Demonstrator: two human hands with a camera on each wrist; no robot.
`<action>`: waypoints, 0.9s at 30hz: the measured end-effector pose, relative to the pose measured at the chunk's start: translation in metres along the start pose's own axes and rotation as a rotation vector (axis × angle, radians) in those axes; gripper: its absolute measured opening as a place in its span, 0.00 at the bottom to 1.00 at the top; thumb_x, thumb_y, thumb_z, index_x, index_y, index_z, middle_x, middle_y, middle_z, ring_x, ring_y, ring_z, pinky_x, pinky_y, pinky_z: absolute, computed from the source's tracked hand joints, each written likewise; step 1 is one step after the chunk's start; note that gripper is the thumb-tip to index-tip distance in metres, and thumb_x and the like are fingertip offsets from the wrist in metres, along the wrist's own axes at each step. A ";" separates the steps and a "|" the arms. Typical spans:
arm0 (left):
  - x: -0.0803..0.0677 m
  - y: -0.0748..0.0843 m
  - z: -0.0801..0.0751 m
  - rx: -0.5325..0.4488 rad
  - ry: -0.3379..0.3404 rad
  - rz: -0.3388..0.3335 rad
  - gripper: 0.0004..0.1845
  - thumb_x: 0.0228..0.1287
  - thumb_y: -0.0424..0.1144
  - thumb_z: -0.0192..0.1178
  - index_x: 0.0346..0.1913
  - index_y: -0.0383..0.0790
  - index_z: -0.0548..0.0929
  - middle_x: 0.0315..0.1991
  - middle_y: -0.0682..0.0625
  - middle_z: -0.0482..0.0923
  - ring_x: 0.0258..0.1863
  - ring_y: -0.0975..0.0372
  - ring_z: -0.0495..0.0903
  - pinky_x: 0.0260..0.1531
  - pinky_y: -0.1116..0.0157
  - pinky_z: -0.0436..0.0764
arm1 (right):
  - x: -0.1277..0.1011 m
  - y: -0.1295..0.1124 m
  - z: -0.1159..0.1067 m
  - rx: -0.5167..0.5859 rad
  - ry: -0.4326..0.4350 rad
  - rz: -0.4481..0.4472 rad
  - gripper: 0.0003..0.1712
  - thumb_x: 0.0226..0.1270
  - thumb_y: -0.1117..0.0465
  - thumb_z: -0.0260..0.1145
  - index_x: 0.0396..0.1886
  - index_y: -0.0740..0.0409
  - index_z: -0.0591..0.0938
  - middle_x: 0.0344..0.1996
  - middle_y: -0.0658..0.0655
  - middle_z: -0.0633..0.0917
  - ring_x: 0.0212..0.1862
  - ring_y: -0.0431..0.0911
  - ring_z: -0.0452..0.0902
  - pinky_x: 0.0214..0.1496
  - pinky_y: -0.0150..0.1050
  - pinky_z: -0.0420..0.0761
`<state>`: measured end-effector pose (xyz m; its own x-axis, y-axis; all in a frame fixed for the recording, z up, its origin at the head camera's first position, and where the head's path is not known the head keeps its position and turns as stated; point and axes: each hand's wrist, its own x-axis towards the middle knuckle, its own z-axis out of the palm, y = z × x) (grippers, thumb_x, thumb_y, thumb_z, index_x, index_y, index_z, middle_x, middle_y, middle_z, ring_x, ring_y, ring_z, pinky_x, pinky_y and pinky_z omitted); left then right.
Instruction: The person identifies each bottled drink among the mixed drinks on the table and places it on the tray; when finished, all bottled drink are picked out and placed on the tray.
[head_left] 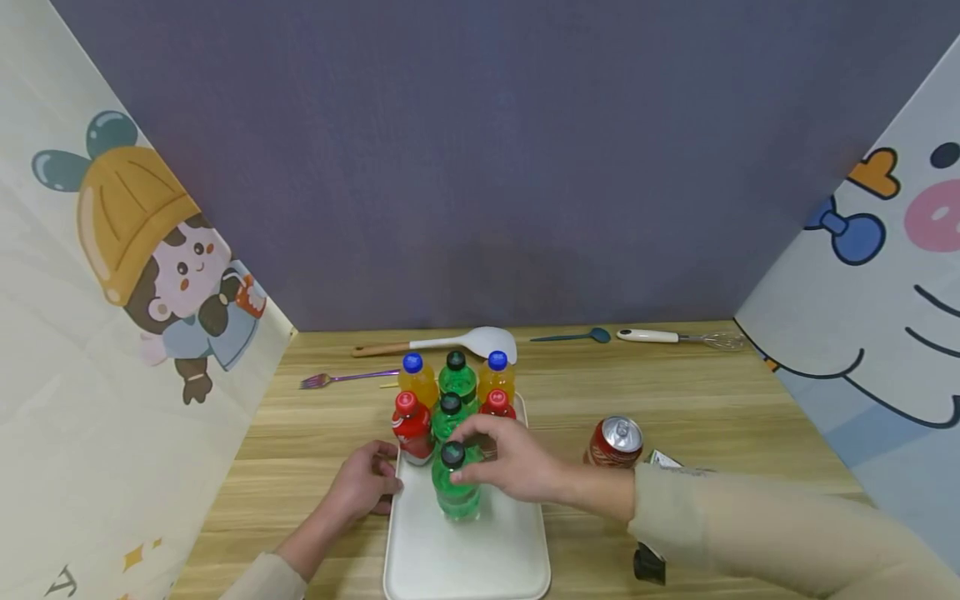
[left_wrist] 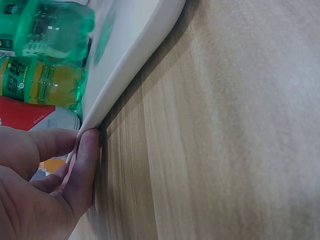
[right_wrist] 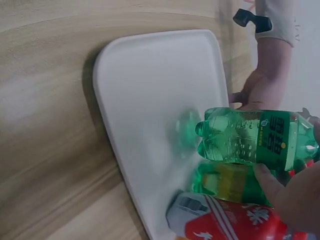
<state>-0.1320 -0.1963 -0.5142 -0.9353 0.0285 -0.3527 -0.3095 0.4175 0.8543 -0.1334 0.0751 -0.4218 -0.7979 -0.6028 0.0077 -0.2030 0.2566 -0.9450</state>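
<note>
My right hand (head_left: 517, 462) grips a green soda bottle (head_left: 456, 493) near its black cap, holding it upright over the white tray (head_left: 468, 562). In the right wrist view its base appears slightly above the tray, beside its green reflection. My left hand (head_left: 358, 485) pinches the tray's left rim between thumb and fingers, as the left wrist view shows. Behind the held bottle stand a middle green bottle (head_left: 447, 421), a back green bottle (head_left: 458, 383), a left red bottle (head_left: 412, 435) and a right red bottle (head_left: 497, 405), partly hidden by my right hand. Two blue-capped orange bottles (head_left: 417, 385) stand behind.
A red can (head_left: 617, 442) stands right of the tray, beside my right forearm. Along the back wall lie a white spatula (head_left: 489, 342), a dark small spoon (head_left: 598, 335) and a whisk (head_left: 651, 336). A purple fork (head_left: 318, 381) lies at left. A black object (head_left: 649, 564) is partly under my right sleeve.
</note>
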 end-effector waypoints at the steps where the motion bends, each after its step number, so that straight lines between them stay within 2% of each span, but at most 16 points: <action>1: 0.000 0.000 0.000 -0.003 0.000 0.000 0.29 0.56 0.21 0.68 0.62 0.29 0.74 0.38 0.42 0.76 0.31 0.55 0.79 0.24 0.57 0.90 | 0.000 0.002 0.001 -0.004 0.001 0.001 0.18 0.60 0.63 0.78 0.49 0.53 0.83 0.47 0.49 0.85 0.53 0.45 0.80 0.62 0.45 0.85; 3: 0.000 0.000 0.000 -0.007 0.001 -0.001 0.28 0.56 0.21 0.67 0.62 0.29 0.74 0.37 0.41 0.76 0.30 0.55 0.79 0.24 0.57 0.90 | 0.001 0.006 0.003 -0.022 0.004 0.008 0.18 0.60 0.61 0.78 0.49 0.51 0.83 0.47 0.47 0.85 0.52 0.43 0.80 0.64 0.52 0.83; 6: 0.000 0.000 0.000 -0.010 0.001 -0.002 0.28 0.56 0.21 0.67 0.62 0.28 0.74 0.37 0.41 0.75 0.30 0.55 0.80 0.24 0.57 0.90 | 0.002 0.009 0.004 -0.028 0.010 0.013 0.18 0.60 0.61 0.78 0.48 0.51 0.84 0.46 0.47 0.86 0.52 0.42 0.80 0.65 0.55 0.81; 10: 0.000 0.000 0.000 -0.010 0.001 -0.003 0.28 0.56 0.21 0.67 0.61 0.28 0.74 0.37 0.42 0.75 0.30 0.55 0.79 0.24 0.56 0.90 | 0.005 0.011 0.005 -0.033 0.009 0.010 0.18 0.59 0.60 0.79 0.49 0.51 0.84 0.46 0.47 0.86 0.53 0.43 0.80 0.66 0.54 0.82; 17: 0.000 0.000 0.000 0.002 -0.001 -0.002 0.28 0.57 0.21 0.67 0.62 0.29 0.74 0.37 0.42 0.75 0.30 0.55 0.79 0.23 0.56 0.90 | 0.006 0.011 0.006 -0.060 0.004 0.026 0.19 0.58 0.58 0.80 0.48 0.45 0.84 0.46 0.42 0.86 0.53 0.41 0.80 0.67 0.55 0.80; 20: 0.000 0.001 -0.001 0.009 -0.007 0.001 0.28 0.57 0.22 0.67 0.62 0.29 0.74 0.37 0.42 0.75 0.30 0.56 0.79 0.23 0.56 0.90 | 0.006 0.010 0.005 -0.089 0.000 0.034 0.19 0.58 0.58 0.80 0.48 0.45 0.84 0.46 0.42 0.86 0.52 0.40 0.80 0.64 0.51 0.84; 24: 0.000 0.001 -0.002 0.020 -0.019 0.002 0.27 0.59 0.22 0.67 0.62 0.29 0.74 0.37 0.42 0.76 0.29 0.55 0.79 0.23 0.57 0.90 | 0.006 0.006 0.000 -0.114 -0.039 0.049 0.18 0.60 0.59 0.79 0.49 0.46 0.84 0.47 0.43 0.86 0.53 0.41 0.80 0.59 0.48 0.87; 27: 0.000 0.001 -0.004 0.026 -0.032 0.003 0.27 0.59 0.22 0.68 0.62 0.30 0.75 0.38 0.42 0.77 0.28 0.55 0.80 0.24 0.57 0.90 | 0.005 0.002 -0.006 -0.114 -0.088 0.059 0.19 0.62 0.60 0.77 0.52 0.47 0.84 0.50 0.45 0.86 0.57 0.44 0.80 0.61 0.49 0.86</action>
<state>-0.1332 -0.1997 -0.5115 -0.9301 0.0591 -0.3625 -0.3016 0.4406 0.8455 -0.1417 0.0771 -0.4221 -0.7583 -0.6470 -0.0800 -0.2244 0.3743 -0.8997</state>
